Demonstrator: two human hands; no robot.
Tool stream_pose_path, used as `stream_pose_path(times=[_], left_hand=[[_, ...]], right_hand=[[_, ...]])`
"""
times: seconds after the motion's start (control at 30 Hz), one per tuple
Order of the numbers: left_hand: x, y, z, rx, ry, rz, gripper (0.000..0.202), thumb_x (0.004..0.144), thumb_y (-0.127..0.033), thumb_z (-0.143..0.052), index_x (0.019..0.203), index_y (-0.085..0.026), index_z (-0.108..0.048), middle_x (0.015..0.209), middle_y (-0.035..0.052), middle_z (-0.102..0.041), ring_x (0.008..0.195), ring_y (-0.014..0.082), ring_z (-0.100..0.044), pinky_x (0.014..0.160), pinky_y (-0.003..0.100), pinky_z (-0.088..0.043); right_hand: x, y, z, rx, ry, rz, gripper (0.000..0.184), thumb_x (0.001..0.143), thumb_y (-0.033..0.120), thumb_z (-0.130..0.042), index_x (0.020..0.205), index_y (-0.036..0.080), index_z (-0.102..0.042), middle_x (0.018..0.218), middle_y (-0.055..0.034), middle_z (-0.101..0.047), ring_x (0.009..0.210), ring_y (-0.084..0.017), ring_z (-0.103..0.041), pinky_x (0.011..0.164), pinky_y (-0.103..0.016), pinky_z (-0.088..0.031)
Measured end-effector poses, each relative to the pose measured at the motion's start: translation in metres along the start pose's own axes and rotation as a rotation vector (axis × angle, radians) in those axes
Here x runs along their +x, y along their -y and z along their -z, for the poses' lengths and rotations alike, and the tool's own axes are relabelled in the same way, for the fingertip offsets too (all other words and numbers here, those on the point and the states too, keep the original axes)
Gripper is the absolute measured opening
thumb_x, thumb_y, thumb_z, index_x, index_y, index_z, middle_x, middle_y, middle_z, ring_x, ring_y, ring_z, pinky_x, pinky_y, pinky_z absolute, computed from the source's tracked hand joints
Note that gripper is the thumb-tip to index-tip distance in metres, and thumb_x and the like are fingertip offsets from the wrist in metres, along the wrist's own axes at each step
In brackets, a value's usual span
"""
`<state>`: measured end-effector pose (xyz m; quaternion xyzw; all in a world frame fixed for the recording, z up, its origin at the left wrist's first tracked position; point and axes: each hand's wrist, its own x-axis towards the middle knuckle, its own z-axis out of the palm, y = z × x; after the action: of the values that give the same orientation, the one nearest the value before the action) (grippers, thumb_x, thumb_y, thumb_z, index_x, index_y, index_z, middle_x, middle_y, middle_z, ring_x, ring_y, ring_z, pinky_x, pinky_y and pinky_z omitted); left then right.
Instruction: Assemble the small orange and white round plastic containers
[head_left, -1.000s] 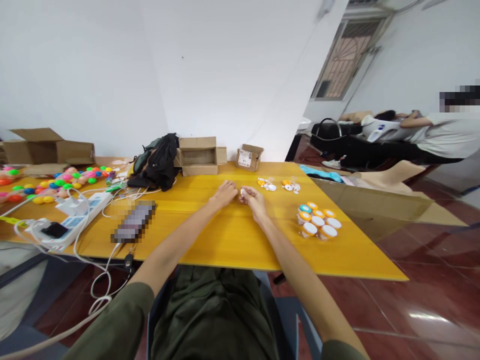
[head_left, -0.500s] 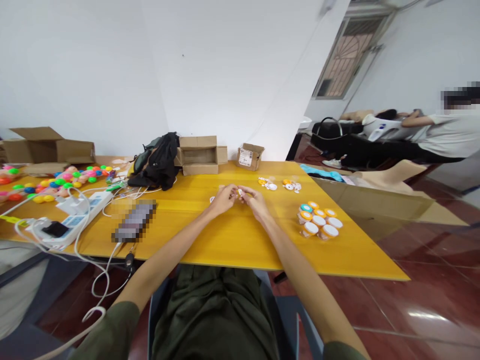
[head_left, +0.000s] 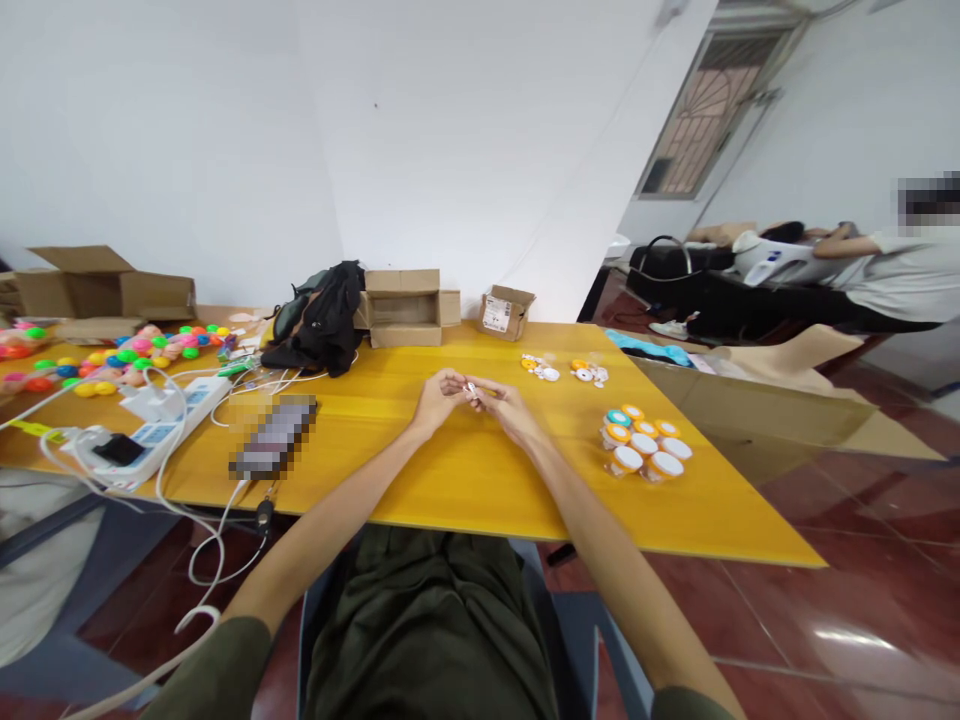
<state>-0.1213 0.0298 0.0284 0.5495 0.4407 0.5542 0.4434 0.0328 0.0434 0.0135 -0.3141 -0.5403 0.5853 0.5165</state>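
Over the middle of the yellow table (head_left: 450, 480), my left hand (head_left: 438, 402) and my right hand (head_left: 507, 410) meet at the fingertips. Between them is a small white part (head_left: 471, 391), pinched by both hands; its exact kind is too small to make out. Beyond my right hand lie two little groups of loose orange and white round parts, one group (head_left: 541, 368) nearer to me than the other group (head_left: 589, 372) on its right. Further right stands a cluster of small clear containers with white, orange and teal round tops (head_left: 643, 442).
A power strip (head_left: 169, 430) with trailing white cables and a phone (head_left: 274, 437) lie on the left. Behind are colourful balls (head_left: 131, 356), a black backpack (head_left: 319, 320), an open carton (head_left: 406, 308) and a small box (head_left: 507, 312). A person (head_left: 900, 250) sits at far right.
Both hands still hold the small white part, with fingers slightly shifted around it. A white piece that showed beside my left hand is no longer visible. The whole view has shifted slightly.
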Motion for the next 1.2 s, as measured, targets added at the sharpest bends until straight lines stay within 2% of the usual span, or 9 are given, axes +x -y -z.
stream_pose_path(times=[0.3,0.57,0.9,1.2], left_hand=[[-0.004,-0.005,-0.002,-0.066,-0.067,0.038,0.037,0.051,-0.027,-0.091,0.072,-0.018,-0.063,0.076,-0.0007,-0.071,0.074,0.0162,-0.069,0.079,0.033,-0.057],[-0.006,-0.007,0.000,-0.209,-0.031,0.086,0.034,0.044,-0.025,-0.092,0.067,-0.018,-0.068,0.077,0.0019,-0.073,0.078,0.0182,-0.068,0.085,0.035,-0.054],[-0.003,0.003,-0.001,-0.284,-0.041,0.077,0.025,0.052,-0.025,-0.090,0.069,-0.018,-0.072,0.082,0.0032,-0.076,0.087,0.0209,-0.070,0.087,0.034,-0.053],[-0.002,0.006,-0.001,-0.251,-0.033,0.066,0.019,0.055,-0.022,-0.087,0.068,-0.018,-0.073,0.079,0.0037,-0.076,0.083,0.0209,-0.070,0.090,0.037,-0.052]], right_hand=[[0.001,-0.004,-0.001,-0.052,-0.004,0.083,0.043,0.061,0.050,-0.084,0.095,0.024,-0.081,0.092,-0.0041,-0.072,0.067,-0.013,-0.060,0.069,-0.032,-0.054],[0.004,-0.009,0.004,-0.117,0.022,0.117,0.045,0.064,0.052,-0.084,0.099,0.024,-0.080,0.099,-0.0057,-0.072,0.068,-0.014,-0.063,0.071,-0.034,-0.056],[0.004,-0.011,0.001,-0.215,-0.022,0.207,0.042,0.067,0.049,-0.081,0.101,0.024,-0.077,0.095,-0.0033,-0.068,0.064,-0.013,-0.063,0.066,-0.032,-0.057],[0.005,-0.012,0.002,-0.214,-0.031,0.179,0.036,0.065,0.043,-0.080,0.093,0.022,-0.072,0.083,-0.0019,-0.069,0.065,-0.015,-0.063,0.066,-0.031,-0.058]])
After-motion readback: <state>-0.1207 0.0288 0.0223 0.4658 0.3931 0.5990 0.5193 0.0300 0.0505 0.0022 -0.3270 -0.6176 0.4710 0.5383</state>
